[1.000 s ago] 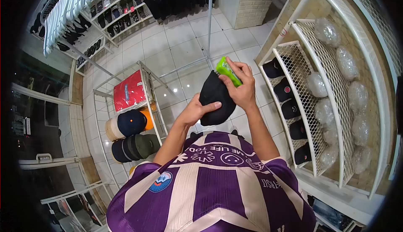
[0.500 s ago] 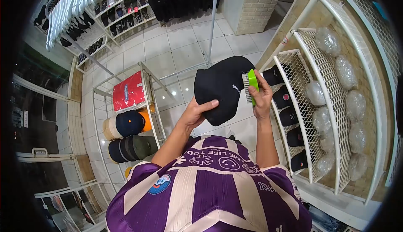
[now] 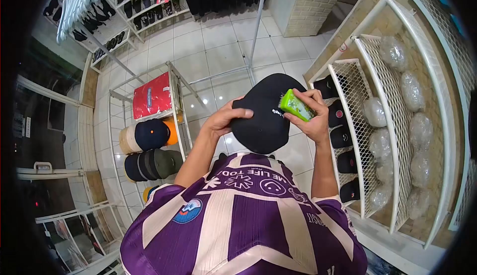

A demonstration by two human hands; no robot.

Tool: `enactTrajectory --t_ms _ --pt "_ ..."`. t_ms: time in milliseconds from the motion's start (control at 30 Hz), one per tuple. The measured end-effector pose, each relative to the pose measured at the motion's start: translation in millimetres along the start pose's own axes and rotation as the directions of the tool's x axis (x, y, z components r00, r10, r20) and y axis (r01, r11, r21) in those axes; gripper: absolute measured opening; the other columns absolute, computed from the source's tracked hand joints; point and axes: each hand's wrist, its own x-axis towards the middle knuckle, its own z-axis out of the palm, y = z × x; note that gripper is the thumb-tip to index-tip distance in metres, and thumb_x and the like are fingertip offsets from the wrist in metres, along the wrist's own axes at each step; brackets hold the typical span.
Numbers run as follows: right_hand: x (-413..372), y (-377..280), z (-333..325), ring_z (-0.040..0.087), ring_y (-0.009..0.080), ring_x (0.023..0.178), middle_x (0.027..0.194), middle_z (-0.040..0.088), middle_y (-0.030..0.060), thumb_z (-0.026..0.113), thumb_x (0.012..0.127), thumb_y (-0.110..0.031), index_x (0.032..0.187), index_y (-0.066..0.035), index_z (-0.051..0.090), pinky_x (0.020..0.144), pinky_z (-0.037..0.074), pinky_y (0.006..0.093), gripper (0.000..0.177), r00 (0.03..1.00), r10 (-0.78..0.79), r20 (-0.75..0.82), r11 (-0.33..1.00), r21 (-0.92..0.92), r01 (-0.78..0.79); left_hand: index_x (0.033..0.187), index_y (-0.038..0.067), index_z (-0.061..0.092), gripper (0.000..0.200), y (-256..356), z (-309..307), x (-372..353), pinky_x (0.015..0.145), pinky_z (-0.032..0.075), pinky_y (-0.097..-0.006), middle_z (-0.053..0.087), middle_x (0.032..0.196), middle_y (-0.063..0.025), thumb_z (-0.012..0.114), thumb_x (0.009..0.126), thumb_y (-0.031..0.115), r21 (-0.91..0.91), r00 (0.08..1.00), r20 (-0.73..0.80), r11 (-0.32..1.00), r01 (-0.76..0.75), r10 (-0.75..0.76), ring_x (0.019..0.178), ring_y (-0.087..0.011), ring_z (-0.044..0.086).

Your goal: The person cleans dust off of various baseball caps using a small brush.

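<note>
A black cap [image 3: 261,121] with small white lettering is held in front of my chest. My left hand [image 3: 224,118] grips its left edge, thumb on top and the other fingers hidden underneath. In my right hand [image 3: 314,115] is a green brush [image 3: 297,106], pinched between thumb and fingers. The brush lies over the right part of the cap, beside the lettering, with its bristles toward the fabric; whether they touch it I cannot tell.
On the left, a metal rack [image 3: 171,96] holds a red package [image 3: 152,96] and several caps [image 3: 153,134]. At the right, white mesh shelves [image 3: 380,86] carry black caps and plastic-wrapped bundles [image 3: 421,131]. White hangers [image 3: 82,6] hang at the upper left.
The brush has moved left over the cap and turned, so its green back now faces up. The cap has tilted and shifted slightly down. My left hand still grips it.
</note>
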Motion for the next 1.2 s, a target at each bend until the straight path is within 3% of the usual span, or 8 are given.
enactTrajectory --t_ms 167,433,633,800,900,967,1167,1200 --pt "8 -18 8 0.055 0.0233 0.105 0.107 0.066 0.0037 0.092 0.065 -0.024 0.123 -0.017 0.076 0.098 0.041 0.0419 0.061 0.986 -0.159 0.047 0.912 -0.375 0.165 0.129 -0.003 0.061 0.046 -2 15 2 0.086 0.059 -0.0303 0.071 0.112 -0.0123 0.073 0.094 0.025 -0.021 0.985 -0.145 0.995 0.095 -0.097 0.095 -0.0184 0.072" --pt "-12 18 35 0.057 0.0300 0.112 0.120 0.065 0.0098 0.085 0.075 -0.016 0.130 -0.016 0.070 0.100 0.042 0.0422 0.057 0.993 0.106 -0.050 0.994 -0.007 -0.106 0.127 -0.003 0.062 0.043 5 9 1 0.087 0.057 -0.0273 0.071 0.114 -0.0105 0.062 0.103 0.032 0.018 0.967 -0.216 0.991 -0.132 0.132 0.099 -0.0161 0.070" --pt "14 -26 52 0.058 0.0318 0.111 0.120 0.064 0.0115 0.086 0.074 -0.015 0.129 -0.012 0.069 0.098 0.043 0.0421 0.058 0.994 -0.104 0.021 0.981 -0.161 0.106 0.124 -0.002 0.063 0.041 -12 17 12 0.084 0.057 -0.0276 0.071 0.111 -0.0086 0.059 0.104 0.033 0.006 0.971 -0.212 0.994 -0.111 0.110 0.094 -0.0136 0.070" --pt "-43 52 44 0.059 0.0307 0.114 0.127 0.063 0.0126 0.082 0.081 -0.012 0.135 -0.008 0.063 0.102 0.045 0.0392 0.058 0.990 0.135 0.042 0.975 -0.183 -0.125 0.128 -0.002 0.059 0.041 -5 -10 3 0.091 0.058 -0.0311 0.070 0.119 -0.0112 0.055 0.106 0.031 -0.129 0.961 -0.213 0.970 -0.206 0.176 0.103 -0.0187 0.071" --pt "-61 60 48 0.060 0.0259 0.121 0.136 0.060 0.0125 0.074 0.093 -0.018 0.142 -0.002 0.053 0.106 0.046 0.0357 0.055 0.911 0.393 -0.125 0.844 0.443 -0.303 0.134 -0.002 0.055 0.043 -1 4 -1 0.096 0.057 -0.0343 0.068 0.125 -0.0131 0.055 0.106 0.031 -0.276 0.947 -0.209 0.914 -0.298 0.245 0.110 -0.0217 0.069" --pt "-48 43 45 0.058 0.0243 0.126 0.138 0.059 0.0138 0.063 0.101 -0.025 0.146 0.001 0.046 0.111 0.043 0.0363 0.055 0.822 0.569 -0.032 0.339 0.920 -0.198 0.136 -0.002 0.053 0.045 -6 -5 6 0.098 0.056 -0.0356 0.065 0.130 -0.0134 0.055 0.106 0.031 -0.278 0.955 -0.135 0.915 -0.292 0.263 0.112 -0.0218 0.068" --pt "-27 45 34 0.061 0.0208 0.121 0.132 0.064 0.0125 0.066 0.100 -0.018 0.144 0.001 0.050 0.106 0.047 0.0325 0.051 0.850 0.497 0.172 0.225 0.921 -0.318 0.124 -0.003 0.063 0.036 1 -14 2 0.093 0.056 -0.0304 0.073 0.113 -0.0115 0.072 0.093 0.012 0.084 0.967 -0.089 0.969 -0.233 0.240 0.102 -0.0162 0.070" --pt "-22 42 30 0.061 0.0192 0.119 0.131 0.064 0.0120 0.068 0.098 -0.016 0.143 0.001 0.053 0.105 0.046 0.0314 0.050 0.857 0.502 0.118 0.416 0.835 -0.359 0.124 -0.003 0.064 0.035 7 -13 -2 0.092 0.056 -0.0298 0.073 0.111 -0.0106 0.073 0.092 0.010 0.268 0.980 -0.045 0.947 -0.177 0.196 0.099 -0.0151 0.070"
